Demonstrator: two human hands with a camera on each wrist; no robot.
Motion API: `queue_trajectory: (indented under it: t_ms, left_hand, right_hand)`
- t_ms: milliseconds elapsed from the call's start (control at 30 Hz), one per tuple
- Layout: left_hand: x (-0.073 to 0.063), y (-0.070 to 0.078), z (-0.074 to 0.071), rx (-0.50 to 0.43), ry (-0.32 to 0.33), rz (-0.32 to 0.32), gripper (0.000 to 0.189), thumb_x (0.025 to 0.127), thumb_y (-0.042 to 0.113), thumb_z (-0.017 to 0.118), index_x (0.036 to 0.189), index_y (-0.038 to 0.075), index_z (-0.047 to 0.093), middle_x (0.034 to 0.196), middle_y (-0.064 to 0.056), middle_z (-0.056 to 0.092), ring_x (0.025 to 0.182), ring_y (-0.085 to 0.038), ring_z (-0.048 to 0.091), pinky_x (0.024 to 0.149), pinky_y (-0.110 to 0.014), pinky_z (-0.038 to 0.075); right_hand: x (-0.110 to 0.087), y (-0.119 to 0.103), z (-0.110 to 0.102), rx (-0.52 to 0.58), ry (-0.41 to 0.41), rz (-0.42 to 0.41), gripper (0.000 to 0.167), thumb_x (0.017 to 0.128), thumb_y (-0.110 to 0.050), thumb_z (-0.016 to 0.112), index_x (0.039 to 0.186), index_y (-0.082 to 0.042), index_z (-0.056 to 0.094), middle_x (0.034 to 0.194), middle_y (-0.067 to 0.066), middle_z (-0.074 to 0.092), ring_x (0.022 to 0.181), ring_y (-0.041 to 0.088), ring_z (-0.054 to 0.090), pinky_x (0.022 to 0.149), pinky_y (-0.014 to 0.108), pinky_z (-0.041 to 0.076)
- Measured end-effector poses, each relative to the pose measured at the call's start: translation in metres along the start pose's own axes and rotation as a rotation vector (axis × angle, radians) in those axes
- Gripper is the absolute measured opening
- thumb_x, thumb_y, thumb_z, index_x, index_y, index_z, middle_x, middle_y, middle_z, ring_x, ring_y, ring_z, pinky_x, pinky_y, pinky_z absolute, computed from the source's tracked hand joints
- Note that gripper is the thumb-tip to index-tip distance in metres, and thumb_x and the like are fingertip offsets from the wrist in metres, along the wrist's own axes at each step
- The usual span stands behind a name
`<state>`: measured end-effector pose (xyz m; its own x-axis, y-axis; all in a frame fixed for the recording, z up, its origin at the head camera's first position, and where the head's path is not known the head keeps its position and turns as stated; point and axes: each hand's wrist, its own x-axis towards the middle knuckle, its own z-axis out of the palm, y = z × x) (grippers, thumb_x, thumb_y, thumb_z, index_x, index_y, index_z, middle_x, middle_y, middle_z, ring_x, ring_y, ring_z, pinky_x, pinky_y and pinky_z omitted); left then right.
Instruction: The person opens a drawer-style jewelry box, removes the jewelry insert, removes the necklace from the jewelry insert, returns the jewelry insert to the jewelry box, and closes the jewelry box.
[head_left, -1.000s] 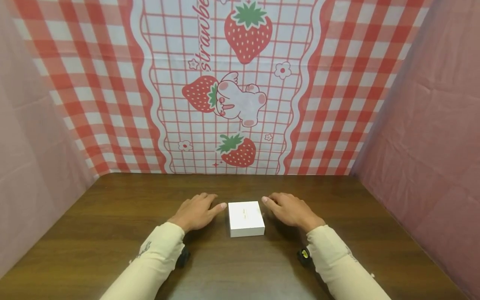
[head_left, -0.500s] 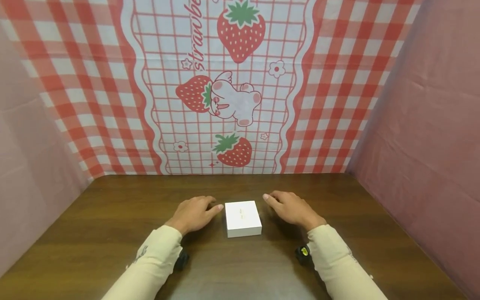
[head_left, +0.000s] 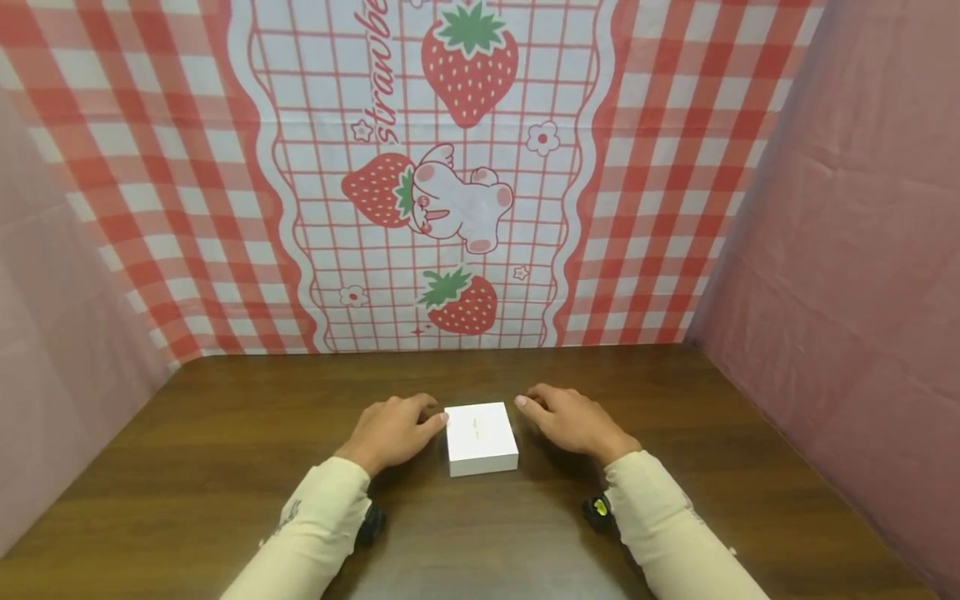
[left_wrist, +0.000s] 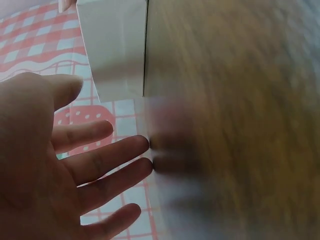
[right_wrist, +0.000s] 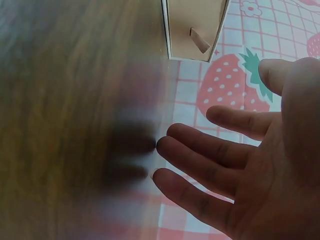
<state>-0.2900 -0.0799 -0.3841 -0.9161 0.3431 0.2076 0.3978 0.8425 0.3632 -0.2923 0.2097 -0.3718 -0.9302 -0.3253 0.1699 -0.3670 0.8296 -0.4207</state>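
A small, flat white box (head_left: 482,438) with tiny gold lettering on its lid lies on the brown wooden table between both hands. To its left is my left hand (head_left: 392,429), fingers spread and loosely bent, holding nothing. Its thumb tip looks level with the box's edge in the head view; in the left wrist view a gap separates the thumb from the box side (left_wrist: 117,50). My right hand (head_left: 576,419) is on the other side, also holding nothing, its thumb a little apart from the box. A small tab (right_wrist: 200,41) sticks out of the box's right side.
The wooden table (head_left: 247,475) reaches back to a red-checked strawberry cloth (head_left: 637,208). Pink cloth (head_left: 847,292) hangs on the right, and paler cloth on the left. A dark band with a yellow mark (head_left: 598,510) shows at the right wrist.
The head view has turned slightly right, so everything appears further left. My left thumb has come closer to the box. My right hand eased away, then back in slightly. The box appears still.
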Motion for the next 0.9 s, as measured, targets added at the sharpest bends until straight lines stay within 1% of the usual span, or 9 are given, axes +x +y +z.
queue_trajectory:
  t_ms: [133, 233, 367, 433, 600, 667, 800, 900]
  left_hand:
    - [0.002, 0.003, 0.005, 0.034, -0.01, 0.033, 0.042, 0.1, 0.047, 0.057, 0.121, 0.012, 0.069, 0.103, -0.001, 0.073, 0.095, -0.022, 0.069, 0.083, -0.046, 0.052]
    - [0.003, 0.004, 0.006, 0.057, -0.005, 0.049, 0.042, 0.099, 0.048, 0.057, 0.118, 0.013, 0.07, 0.101, -0.001, 0.073, 0.092, -0.022, 0.068, 0.079, -0.045, 0.052]
    - [0.003, 0.005, 0.006, 0.069, -0.006, 0.041, 0.044, 0.098, 0.051, 0.057, 0.117, 0.013, 0.07, 0.1, -0.001, 0.072, 0.09, -0.021, 0.067, 0.076, -0.044, 0.052]
    - [0.003, 0.005, 0.006, 0.074, -0.011, 0.031, 0.047, 0.098, 0.053, 0.057, 0.119, 0.013, 0.069, 0.101, -0.001, 0.072, 0.091, -0.021, 0.067, 0.077, -0.044, 0.052]
    - [0.003, 0.007, 0.005, 0.067, -0.03, 0.021, 0.049, 0.097, 0.054, 0.057, 0.12, 0.012, 0.068, 0.095, 0.002, 0.069, 0.083, -0.016, 0.062, 0.073, -0.042, 0.05]
    - [0.003, 0.008, 0.006, 0.061, -0.031, 0.018, 0.048, 0.097, 0.054, 0.058, 0.119, 0.012, 0.069, 0.093, 0.002, 0.068, 0.081, -0.015, 0.061, 0.073, -0.042, 0.05]
    - [0.005, 0.01, 0.006, 0.058, -0.024, 0.015, 0.048, 0.096, 0.054, 0.059, 0.117, 0.012, 0.07, 0.096, 0.002, 0.068, 0.087, -0.017, 0.063, 0.077, -0.043, 0.051]
    - [0.008, 0.011, 0.007, 0.059, -0.018, 0.023, 0.048, 0.095, 0.054, 0.06, 0.116, 0.012, 0.071, 0.095, 0.002, 0.069, 0.088, -0.017, 0.063, 0.078, -0.044, 0.051]
  right_hand:
    - [-0.001, 0.001, 0.0, -0.012, 0.001, 0.013, 0.043, 0.104, -0.049, 0.048, 0.121, -0.015, 0.068, 0.108, -0.002, 0.069, 0.095, 0.017, 0.064, 0.084, 0.049, 0.051]
    - [0.0, 0.002, 0.0, -0.017, 0.001, 0.012, 0.043, 0.104, -0.049, 0.048, 0.121, -0.015, 0.068, 0.109, -0.002, 0.069, 0.097, 0.018, 0.064, 0.085, 0.05, 0.051]
    - [0.002, 0.0, 0.001, -0.008, -0.005, 0.004, 0.045, 0.104, -0.05, 0.048, 0.122, -0.014, 0.069, 0.111, -0.001, 0.069, 0.1, 0.019, 0.064, 0.087, 0.049, 0.051]
    - [0.003, -0.001, 0.002, -0.005, -0.009, 0.004, 0.046, 0.104, -0.05, 0.048, 0.121, -0.013, 0.069, 0.111, -0.001, 0.07, 0.101, 0.019, 0.065, 0.087, 0.049, 0.051]
    - [0.004, -0.003, 0.004, -0.013, -0.021, 0.008, 0.047, 0.103, -0.051, 0.048, 0.12, -0.012, 0.07, 0.11, 0.0, 0.07, 0.1, 0.02, 0.065, 0.088, 0.048, 0.051]
    - [0.003, -0.003, 0.005, -0.014, -0.02, 0.004, 0.048, 0.104, -0.05, 0.048, 0.12, -0.011, 0.07, 0.109, 0.001, 0.07, 0.1, 0.02, 0.065, 0.088, 0.048, 0.051]
    - [0.002, -0.002, 0.006, -0.036, -0.005, -0.003, 0.047, 0.104, -0.049, 0.048, 0.12, -0.011, 0.07, 0.108, 0.001, 0.07, 0.098, 0.019, 0.065, 0.087, 0.047, 0.051]
    - [0.002, 0.0, 0.006, -0.052, 0.008, -0.002, 0.045, 0.104, -0.049, 0.048, 0.118, -0.012, 0.071, 0.107, 0.0, 0.071, 0.098, 0.019, 0.066, 0.086, 0.047, 0.051]
